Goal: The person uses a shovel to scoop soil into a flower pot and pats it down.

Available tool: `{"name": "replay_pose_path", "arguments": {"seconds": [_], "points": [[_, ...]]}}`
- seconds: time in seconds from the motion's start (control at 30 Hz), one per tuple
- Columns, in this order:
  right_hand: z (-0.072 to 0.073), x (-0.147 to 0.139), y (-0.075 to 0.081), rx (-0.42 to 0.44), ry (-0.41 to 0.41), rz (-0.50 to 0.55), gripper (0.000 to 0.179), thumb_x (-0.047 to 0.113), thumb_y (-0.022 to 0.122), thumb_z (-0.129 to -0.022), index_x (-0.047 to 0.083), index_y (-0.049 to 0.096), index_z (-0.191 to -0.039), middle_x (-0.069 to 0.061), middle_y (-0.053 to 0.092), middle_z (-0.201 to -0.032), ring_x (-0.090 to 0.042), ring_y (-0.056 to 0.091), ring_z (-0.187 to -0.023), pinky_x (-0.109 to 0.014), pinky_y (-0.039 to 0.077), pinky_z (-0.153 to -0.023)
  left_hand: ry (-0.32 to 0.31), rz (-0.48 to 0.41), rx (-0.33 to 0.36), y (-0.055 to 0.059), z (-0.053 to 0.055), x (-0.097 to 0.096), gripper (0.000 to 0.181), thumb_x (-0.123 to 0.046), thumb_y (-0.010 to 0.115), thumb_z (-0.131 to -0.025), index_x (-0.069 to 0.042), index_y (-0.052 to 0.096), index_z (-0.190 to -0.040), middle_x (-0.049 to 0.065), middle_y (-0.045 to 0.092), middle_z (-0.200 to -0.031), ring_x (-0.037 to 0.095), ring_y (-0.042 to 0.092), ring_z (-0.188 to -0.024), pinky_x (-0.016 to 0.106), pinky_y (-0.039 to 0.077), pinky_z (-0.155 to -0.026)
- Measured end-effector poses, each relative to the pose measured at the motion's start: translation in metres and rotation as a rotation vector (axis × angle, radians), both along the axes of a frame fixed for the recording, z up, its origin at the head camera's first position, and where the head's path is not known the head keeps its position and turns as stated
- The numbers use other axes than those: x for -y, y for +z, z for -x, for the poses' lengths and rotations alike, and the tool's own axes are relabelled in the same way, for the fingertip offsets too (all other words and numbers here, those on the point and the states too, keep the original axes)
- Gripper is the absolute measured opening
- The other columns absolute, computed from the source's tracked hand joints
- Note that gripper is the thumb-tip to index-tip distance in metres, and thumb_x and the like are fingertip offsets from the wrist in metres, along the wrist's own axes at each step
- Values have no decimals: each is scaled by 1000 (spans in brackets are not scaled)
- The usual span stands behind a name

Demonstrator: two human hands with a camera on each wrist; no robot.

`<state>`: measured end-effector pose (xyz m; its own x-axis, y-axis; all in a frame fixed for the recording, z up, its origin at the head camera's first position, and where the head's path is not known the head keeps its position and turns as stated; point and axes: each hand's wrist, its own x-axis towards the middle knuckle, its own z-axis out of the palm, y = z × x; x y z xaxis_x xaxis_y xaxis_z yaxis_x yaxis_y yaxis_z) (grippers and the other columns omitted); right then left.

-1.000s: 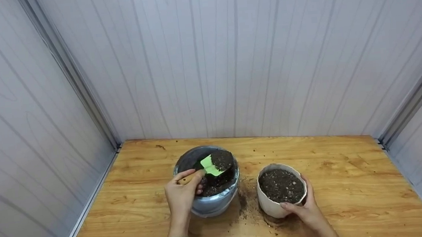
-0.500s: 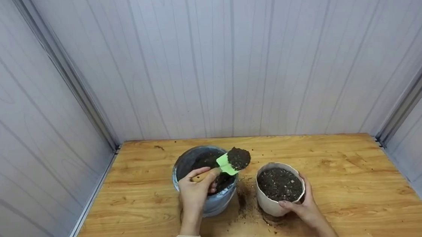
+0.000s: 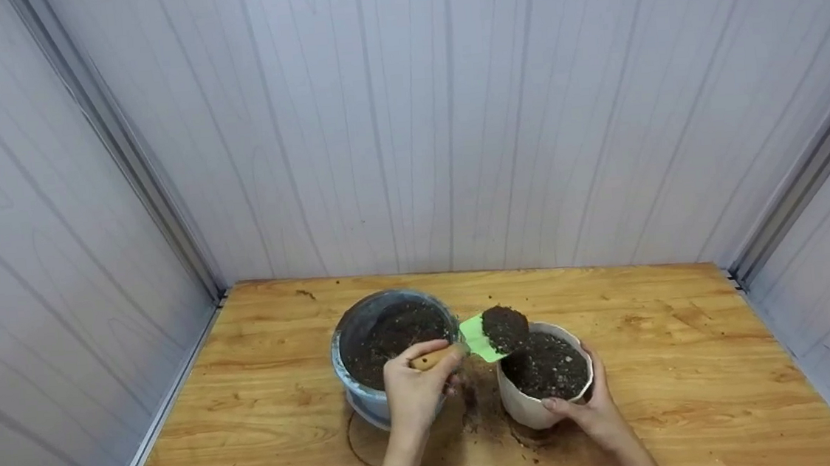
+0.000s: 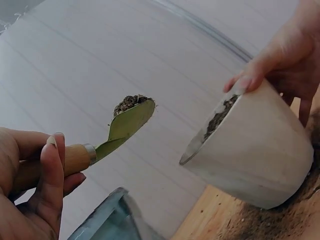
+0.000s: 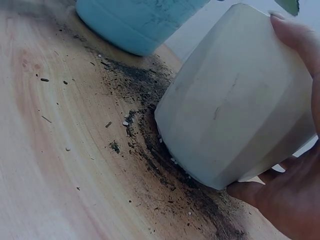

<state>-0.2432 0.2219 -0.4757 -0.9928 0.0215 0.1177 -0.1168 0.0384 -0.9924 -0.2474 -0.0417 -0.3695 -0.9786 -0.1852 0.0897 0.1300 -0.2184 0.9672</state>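
Note:
My left hand (image 3: pixel 414 392) grips the wooden handle of a small garden trowel (image 3: pixel 474 338). Dark soil is heaped on its green blade, and the blade's tip overlaps the left rim of a white flowerpot (image 3: pixel 531 407) in the head view. In the left wrist view, the trowel (image 4: pixel 125 126) is held up apart from the pot, its load on top. The white pot stands upright, filled with soil close to the rim. Around its right side my right hand (image 3: pixel 598 413) holds it, thumb at the front rim, some fingers hidden behind the wall.
Left of the white pot stands a larger blue-grey pot (image 3: pixel 337 357) partly filled with soil. Spilled soil (image 5: pixel 145 82) lies between the pots and around the white pot's base on the wooden table (image 3: pixel 251 409). Pale panel walls (image 3: pixel 406 115) enclose the table's back and sides.
My left hand has carried the loaded trowel rightward, from above the blue-grey pot to the white pot's left rim. My right hand keeps its hold on the white pot.

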Motion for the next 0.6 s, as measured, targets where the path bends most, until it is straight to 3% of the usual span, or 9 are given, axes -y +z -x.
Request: {"name": "replay_pose_path", "arguments": {"seconds": [0.27, 0.5, 0.6], "points": [[2, 0, 2, -13, 5, 6, 111, -5, 76, -78, 7, -1, -156, -27, 11, -157, -43, 20, -140, -14, 32, -98, 9, 90, -23, -6, -6, -23, 20, 0, 81, -78, 3, 74, -96, 13, 67, -67, 25, 64, -48, 29, 52, -42], [1, 0, 1, 3, 6, 34, 110, -5, 76, -77, 7, 0, -156, -27, 10, -157, -43, 21, -140, -16, 34, -98, 60, 212, -103, -18, -14, -36, 17, 4, 80, -75, 1, 76, -91, 7, 69, -70, 13, 61, -45, 31, 52, -42], [0, 1, -1, 7, 2, 39, 110, -5, 76, -77, 7, 0, -156, -26, 11, -157, -42, 21, -140, -15, 34, -98, 77, 271, -141, -25, -15, -38, 17, 2, 82, -74, -3, 77, -89, 4, 71, -75, 11, 62, -50, 26, 51, -44]]}}
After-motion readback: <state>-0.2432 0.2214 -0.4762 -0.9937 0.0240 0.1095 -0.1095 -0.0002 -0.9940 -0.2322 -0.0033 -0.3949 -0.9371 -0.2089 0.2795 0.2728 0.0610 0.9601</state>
